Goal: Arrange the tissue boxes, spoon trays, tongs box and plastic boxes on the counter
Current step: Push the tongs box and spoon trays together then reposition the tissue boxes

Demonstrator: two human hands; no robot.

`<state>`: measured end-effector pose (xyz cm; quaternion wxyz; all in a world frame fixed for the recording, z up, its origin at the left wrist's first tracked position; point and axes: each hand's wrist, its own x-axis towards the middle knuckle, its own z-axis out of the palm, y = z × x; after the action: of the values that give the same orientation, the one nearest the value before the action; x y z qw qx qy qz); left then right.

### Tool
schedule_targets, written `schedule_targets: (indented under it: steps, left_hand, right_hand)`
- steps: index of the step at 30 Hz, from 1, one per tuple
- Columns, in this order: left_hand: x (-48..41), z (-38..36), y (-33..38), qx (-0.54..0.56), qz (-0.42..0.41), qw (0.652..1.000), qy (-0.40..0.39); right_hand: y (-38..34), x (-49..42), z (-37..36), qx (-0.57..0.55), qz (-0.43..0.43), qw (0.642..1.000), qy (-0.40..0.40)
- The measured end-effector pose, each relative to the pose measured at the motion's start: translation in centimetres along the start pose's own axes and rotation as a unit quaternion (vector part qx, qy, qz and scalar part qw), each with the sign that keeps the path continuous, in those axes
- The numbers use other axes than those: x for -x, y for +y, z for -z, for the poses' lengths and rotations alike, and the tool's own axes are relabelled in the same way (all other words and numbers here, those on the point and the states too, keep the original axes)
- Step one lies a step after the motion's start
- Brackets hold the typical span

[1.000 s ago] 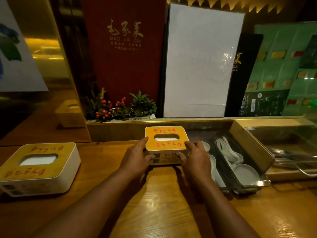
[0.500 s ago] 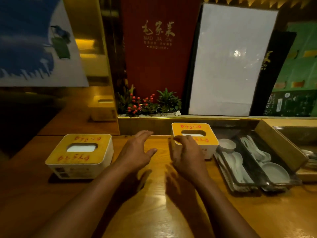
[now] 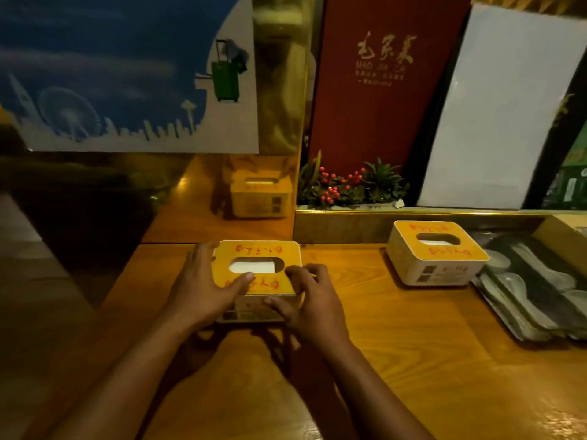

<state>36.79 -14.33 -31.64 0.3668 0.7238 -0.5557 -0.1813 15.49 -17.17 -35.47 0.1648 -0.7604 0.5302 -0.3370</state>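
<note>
A white tissue box with a yellow lid and red writing (image 3: 260,252) sits on the wooden counter (image 3: 397,344) near its left end. My left hand (image 3: 206,287) wraps its left side with the thumb on the lid. My right hand (image 3: 306,300) grips its front right corner. A second, matching tissue box (image 3: 435,252) stands to the right by the back ledge, untouched. Right of that box lies a dark spoon tray (image 3: 536,290) holding white ceramic spoons.
A mirrored gold panel (image 3: 263,198) behind the held box reflects it. A small planter with red berries (image 3: 346,188), a red menu (image 3: 381,84) and a white board (image 3: 505,106) stand on the back ledge. The counter drops off at the left.
Both hands left the right tissue box and moved left onto the other tissue box, which they now grip. The view has swung left.
</note>
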Motion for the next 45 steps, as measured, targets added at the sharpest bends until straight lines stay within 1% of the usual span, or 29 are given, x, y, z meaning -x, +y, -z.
schedule_targets:
  steps: [2, 4, 7, 10, 13, 16, 20, 24, 28, 38, 45]
  left_hand:
    - [0.0, -0.5, -1.0, 0.07, 0.055, 0.995, -0.033]
    - [0.0, -1.6, -1.1, 0.132, 0.079, 0.986, -0.066]
    - [0.2, -3.9, -0.3, 0.186, 0.061, 0.977, -0.08]
    - [0.3, -6.7, 1.5, 0.201, 0.038, 0.974, -0.1]
    - [-0.1, -9.7, 4.0, 0.237, 0.032, 0.963, -0.126]
    - [-0.7, -11.5, 5.6, 0.251, 0.044, 0.958, -0.133]
    - [-1.8, -13.9, 7.9, 0.245, 0.051, 0.959, -0.132]
    - [-2.6, -15.7, 9.7, 0.239, 0.06, 0.96, -0.135]
    - [-3.3, -17.0, 11.1, 0.267, 0.065, 0.952, -0.134]
    - [-4.2, -18.4, 11.8, 0.322, 0.086, 0.933, -0.139]
    - [-4.1, -18.4, 11.9, 0.345, 0.089, 0.927, -0.122]
  right_hand:
    - [0.2, 0.1, 0.2, 0.012, -0.008, 1.0, 0.006]
    - [0.7, 0.2, 1.0, 0.027, -0.017, 0.999, 0.017]
    - [2.3, 0.4, 2.8, 0.054, -0.036, 0.997, 0.034]
    - [4.5, 0.4, 5.2, 0.103, -0.054, 0.992, 0.052]
    - [6.9, 0.0, 7.6, 0.16, -0.072, 0.981, 0.078]
    - [8.3, -0.7, 8.9, 0.199, -0.073, 0.973, 0.096]
    - [10.6, -1.7, 10.6, 0.209, -0.074, 0.969, 0.112]
    - [12.1, -3.2, 11.8, 0.213, -0.083, 0.969, 0.093]
    - [13.1, -4.1, 12.5, 0.209, -0.087, 0.97, 0.088]
    - [14.7, -4.7, 12.9, 0.18, -0.085, 0.975, 0.1]
    - [15.0, -4.5, 12.7, 0.169, -0.08, 0.977, 0.106]
